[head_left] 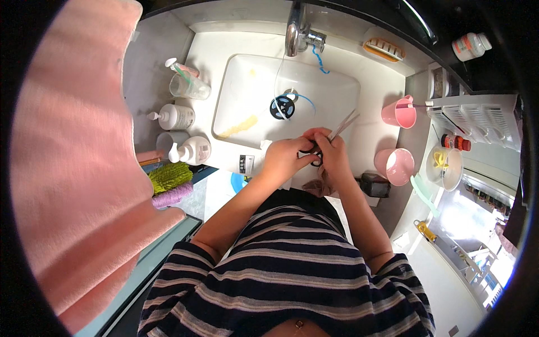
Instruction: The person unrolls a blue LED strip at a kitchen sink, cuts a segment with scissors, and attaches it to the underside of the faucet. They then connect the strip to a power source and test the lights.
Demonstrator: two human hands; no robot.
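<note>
A pair of scissors with dark handles is held over the sink's front edge, its metal blades pointing up and right. My right hand is closed around it near the base of the blades. The fingers of my left hand are closed at the handle loops, touching my right fingers. Just below my hands hangs a brownish, crumpled cloth-like thing; whether I hold it cannot be told. In the white sink lies a black round reel, with a thin pale strand and a blue strand beside it.
A chrome faucet with a blue cord stands behind the sink. Pump bottles line the left side. Pink cups and a dark box stand at right. A pink towel hangs far left; a soap dish sits at the back.
</note>
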